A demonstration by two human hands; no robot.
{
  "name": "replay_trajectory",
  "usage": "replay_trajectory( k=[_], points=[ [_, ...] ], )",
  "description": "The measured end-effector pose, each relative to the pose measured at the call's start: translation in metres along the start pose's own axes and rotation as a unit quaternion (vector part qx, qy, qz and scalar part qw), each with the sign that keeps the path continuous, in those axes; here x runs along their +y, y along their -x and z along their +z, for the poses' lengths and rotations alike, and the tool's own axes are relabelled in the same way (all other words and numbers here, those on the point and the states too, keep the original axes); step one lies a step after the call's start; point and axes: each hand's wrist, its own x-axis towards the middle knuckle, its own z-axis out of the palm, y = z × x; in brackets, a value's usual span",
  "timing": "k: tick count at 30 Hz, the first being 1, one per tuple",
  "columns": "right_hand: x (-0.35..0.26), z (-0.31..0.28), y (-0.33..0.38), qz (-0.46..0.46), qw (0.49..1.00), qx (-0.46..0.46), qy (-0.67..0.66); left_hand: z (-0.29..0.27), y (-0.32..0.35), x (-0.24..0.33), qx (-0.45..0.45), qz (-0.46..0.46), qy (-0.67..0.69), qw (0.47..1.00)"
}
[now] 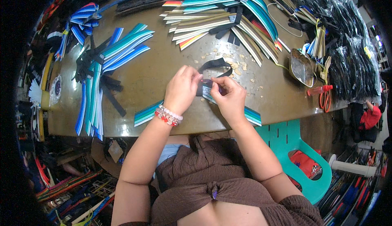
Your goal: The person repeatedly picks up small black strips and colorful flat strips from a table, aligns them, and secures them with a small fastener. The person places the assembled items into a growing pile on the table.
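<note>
My left hand (pixel 182 88) and my right hand (pixel 228 99) meet over the near edge of the table, both closed with fingertips pinching. Between them is a black strap (pixel 216 64), which curls in a loop beyond my fingers. It joins the middle of a flat band striped in teal, blue and white (pixel 148 113), whose two ends stick out to either side beneath my wrists. Beside my right thumb a small white label (pixel 207 91) shows on the band. Exactly how the strap runs between the fingertips is hidden.
Similar striped bands lie in piles, one at the left (pixel 96 77) and one at the far middle (pixel 228 17). Small pale scraps (pixel 243 66) litter the brown table (pixel 134 75). A metal dustpan-like scoop (pixel 301 67), orange-handled scissors (pixel 325 101) and a teal chair (pixel 281 138) are at right.
</note>
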Motion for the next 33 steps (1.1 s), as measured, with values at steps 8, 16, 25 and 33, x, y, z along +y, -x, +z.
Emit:
replay_trajectory(
  k=[8,16,25,33],
  points=[
    [0.005,-0.011,-0.008,0.208,0.922,0.047,-0.323,-0.058,0.01,0.025,-0.348,0.139,0.229,0.898],
    [-0.009,-0.016,0.007,0.172,0.967,-0.024,-0.187,-0.027,0.018,0.002,-0.087,0.2,-0.001,0.976],
    [-0.009,-0.013,0.026,-0.047,0.998,-0.032,0.028,-0.027,0.019,-0.003,-0.08,0.172,0.046,0.981],
    [0.0,-0.037,0.01,0.218,0.946,-0.048,-0.235,-0.033,0.028,0.001,-0.027,0.074,-0.112,0.991]
  ],
)
